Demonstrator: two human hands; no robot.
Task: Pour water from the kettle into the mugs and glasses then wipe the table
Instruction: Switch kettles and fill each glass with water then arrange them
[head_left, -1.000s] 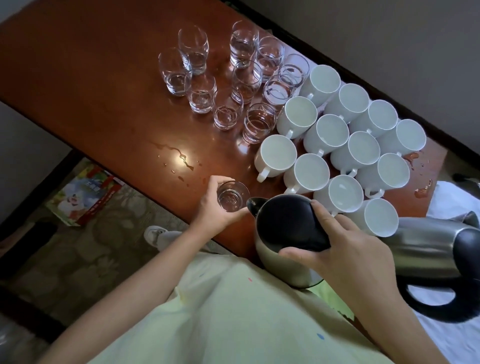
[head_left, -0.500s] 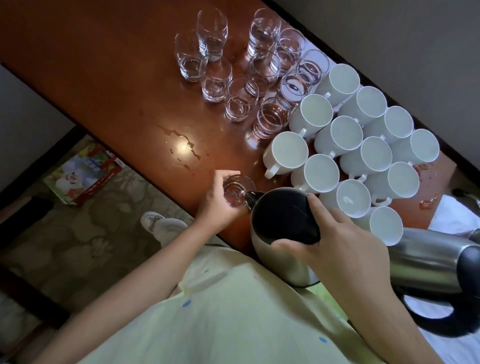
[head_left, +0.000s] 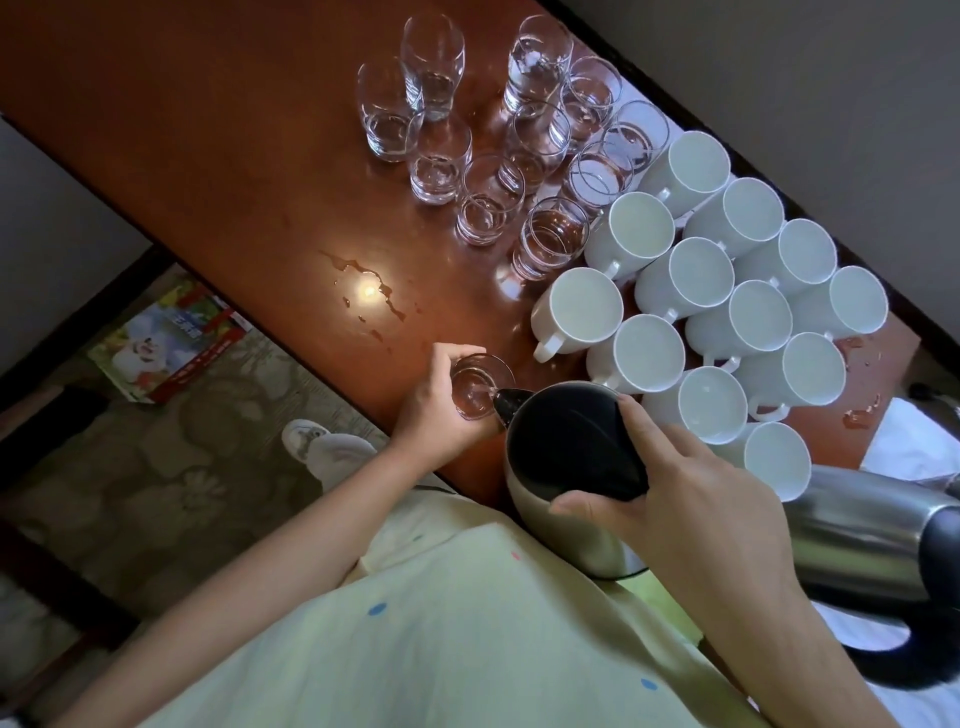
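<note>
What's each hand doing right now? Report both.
Left hand: grips a small glass.
Right hand: holds the kettle, spout at the glass.

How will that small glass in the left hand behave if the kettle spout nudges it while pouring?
The small glass looks light and holds little water, so a nudge would probably shift it. It is clear glass, likely fragile and slippery if wet. It stands near the table edge, but the left hand grips it, so it should stay put against the kettle.

Grey wall (head_left: 831, 78), patterned carpet (head_left: 171, 483)
</note>
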